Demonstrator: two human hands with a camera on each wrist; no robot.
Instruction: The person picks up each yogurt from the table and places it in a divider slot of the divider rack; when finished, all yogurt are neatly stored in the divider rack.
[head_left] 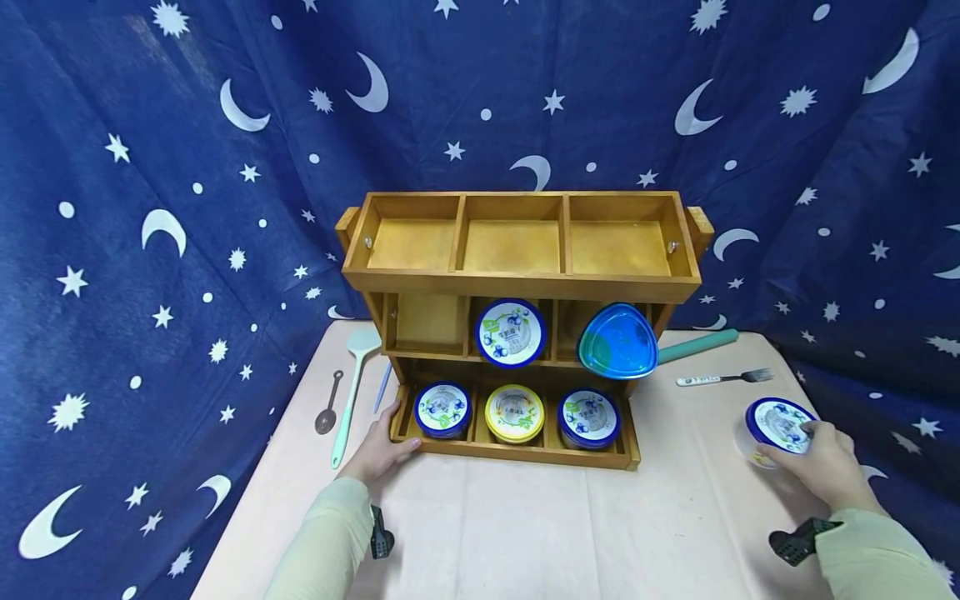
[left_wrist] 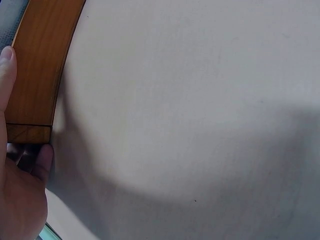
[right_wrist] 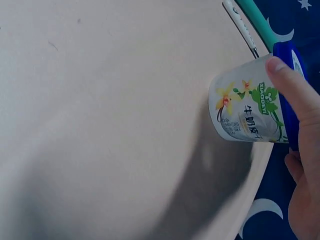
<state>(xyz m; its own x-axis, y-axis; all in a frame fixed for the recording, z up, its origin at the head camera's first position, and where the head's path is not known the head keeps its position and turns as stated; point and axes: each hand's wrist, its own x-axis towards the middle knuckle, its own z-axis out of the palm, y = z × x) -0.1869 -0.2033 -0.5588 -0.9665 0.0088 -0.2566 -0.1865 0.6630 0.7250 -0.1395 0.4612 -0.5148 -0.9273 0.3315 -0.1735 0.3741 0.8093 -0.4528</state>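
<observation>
My right hand [head_left: 832,471] grips a white tub with a blue lid [head_left: 782,423] at the table's right edge. In the right wrist view its thumb presses near the lid's rim, and yellow flowers show on the tub's side [right_wrist: 245,102]. The left hand [head_left: 381,446] holds the lower left corner of a three-tier wooden rack [head_left: 517,286], thumb on the front and fingers round the end. On the bottom tier stand a blue-lidded tub [head_left: 442,408], a yellow-lidded tub [head_left: 514,413] and another blue-lidded tub [head_left: 588,418]. A further blue-lidded tub [head_left: 512,332] sits in the middle tier's centre compartment.
A blue triangular pan-like thing [head_left: 618,342] with a green handle [head_left: 697,346] leans at the middle tier's right. Beyond it lies a fork [head_left: 723,377]. Left of the rack lie a pale green spatula [head_left: 352,400] and a dark spoon [head_left: 327,412]. A starry curtain [head_left: 420,108] hangs behind.
</observation>
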